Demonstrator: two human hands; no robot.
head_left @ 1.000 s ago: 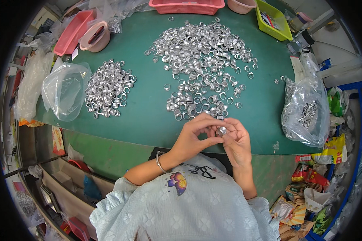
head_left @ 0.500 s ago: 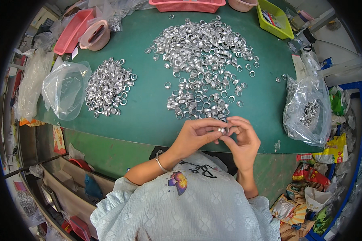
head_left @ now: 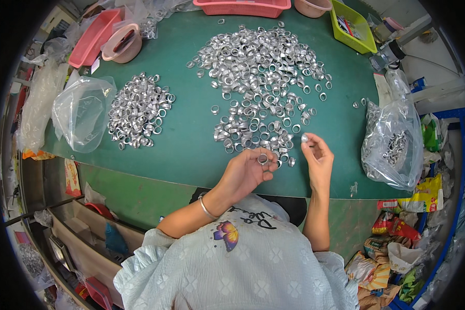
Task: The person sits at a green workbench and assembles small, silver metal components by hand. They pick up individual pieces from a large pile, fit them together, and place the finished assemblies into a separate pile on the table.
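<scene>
My left hand (head_left: 243, 173) is at the near end of the big pile, its fingers closed on a silver metal ring (head_left: 263, 159) that shows its round opening. To its right, my right hand (head_left: 319, 155) pinches another ring (head_left: 305, 138) between thumb and fingertips, raised above the table. In front of my hands spreads a large heap of rings (head_left: 258, 62), with a looser cluster trailing toward me. A few rings lie between my two hands. Further left is a smaller, separate heap of rings (head_left: 139, 111).
The green table (head_left: 191, 129) carries an open transparent bag (head_left: 85, 113) at left and a bag filled with rings (head_left: 395, 147) at right. Pink baskets (head_left: 243, 6), a pink bowl (head_left: 123, 45) and a yellow-green basket (head_left: 352, 28) stand along the far side.
My hands were together over a ring; now they are apart. The right has moved up and right with a ring, while the left has turned, showing a ring in its fingers.
</scene>
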